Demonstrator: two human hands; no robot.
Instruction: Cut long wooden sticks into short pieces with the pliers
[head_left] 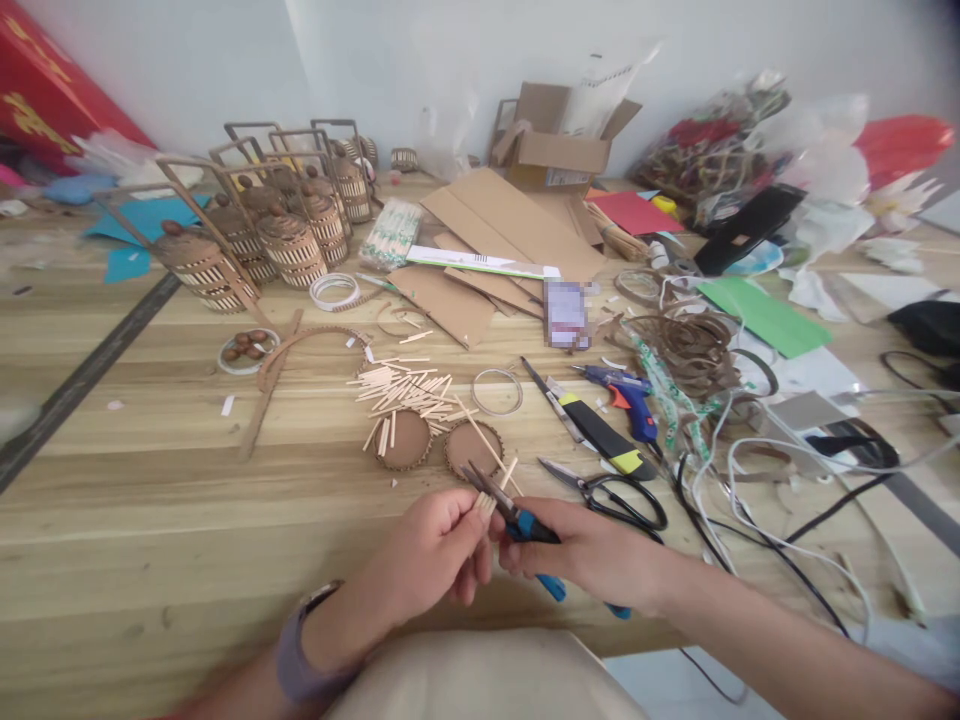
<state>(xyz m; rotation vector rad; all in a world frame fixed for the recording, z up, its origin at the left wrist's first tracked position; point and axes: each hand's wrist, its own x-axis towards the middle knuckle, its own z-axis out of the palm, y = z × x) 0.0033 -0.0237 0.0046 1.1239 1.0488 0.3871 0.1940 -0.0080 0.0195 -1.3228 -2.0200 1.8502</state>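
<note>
My left hand (450, 545) pinches a few short light wooden sticks (486, 503) near the table's front edge. My right hand (574, 550) is wrapped round blue-handled pliers (525, 525), whose dark jaws lie across the sticks beside my left fingertips. Just beyond my hands are two round brown trays with beaded rims, a left one (403, 440) holding several sticks and a right one (471, 450) with a long stick across it. A loose pile of pale sticks (405, 388) spreads behind them. Black-handled scissors (619, 500) lie right of the pliers.
A yellow-black cutter (607, 435), a blue glue gun (634, 400) and tangled cables lie to the right. Small lidded baskets (292, 245) with tall handles stand back left. Cardboard sheets (510, 220) and an open box (559, 150) are at the back. A bowl (247, 352) holds brown balls.
</note>
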